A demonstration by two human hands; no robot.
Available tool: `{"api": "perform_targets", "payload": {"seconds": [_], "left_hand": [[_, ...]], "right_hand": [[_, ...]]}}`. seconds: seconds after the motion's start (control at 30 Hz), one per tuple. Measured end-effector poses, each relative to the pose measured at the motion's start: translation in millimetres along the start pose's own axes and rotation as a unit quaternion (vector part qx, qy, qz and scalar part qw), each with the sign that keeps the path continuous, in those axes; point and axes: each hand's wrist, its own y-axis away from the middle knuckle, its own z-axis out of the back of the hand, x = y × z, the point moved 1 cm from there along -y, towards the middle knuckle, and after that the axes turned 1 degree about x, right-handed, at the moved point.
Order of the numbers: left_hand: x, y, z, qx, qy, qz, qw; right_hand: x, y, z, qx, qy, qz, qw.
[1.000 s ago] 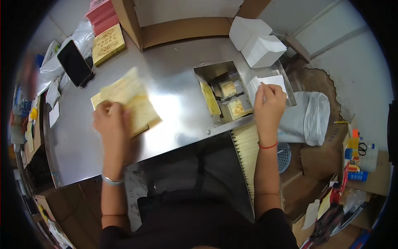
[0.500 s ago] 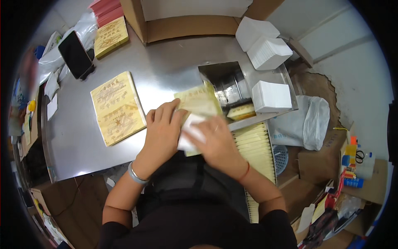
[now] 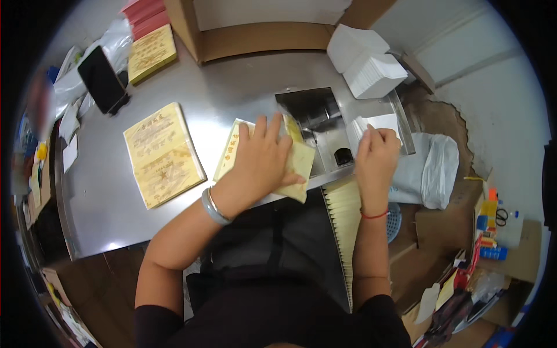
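Right hand moved to white sheets; sheets half-hidden

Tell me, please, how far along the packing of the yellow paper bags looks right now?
Done: a row of filled bags stands below the table edge. In hand: the left hand presses a yellow bag flat while the right hand reaches the white slips. Left: a stack of flat bags waits.

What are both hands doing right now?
Left hand: open, pressed flat on a yellow paper packet.
Right hand: fingers curled on a stack of white paper.
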Motion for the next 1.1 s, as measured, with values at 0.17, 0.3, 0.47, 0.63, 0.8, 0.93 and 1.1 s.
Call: {"api": "perform_targets", "payload": {"seconds": [0.17,0.3,0.47,0.63,0.8,0.93,1.1], "left_hand": [[-6,33,28,0.068,0.010,0.067,0.995],[-1,57,6,0.017,0.137,0.007,0.990],[17,32,10,0.024,0.176,-0.020,0.984],[-39,16,10,-0.069,0.223,-0.108,0.966],[10,75,17,-0.075,0.453,0.222,0.860],[113,139,22,-0.173,-0.048,0.305,0.935],[95,100,28,-0.153,-0.090,0.293,0.940]], "right_hand": [[-30,2,17,0.042,-0.136,-0.002,0.990],[-17,11,21,-0.021,-0.101,0.076,0.992],[80,67,8,0.101,-0.136,0.258,0.951],[53,10,-38,0.290,-0.106,0.180,0.934],[36,-7,-32,0.186,-0.117,0.080,0.972],[20,0,12,-0.113,-0.122,-0.022,0.986],[-3,13,-14,-0.008,0.047,-0.038,0.998]]}}
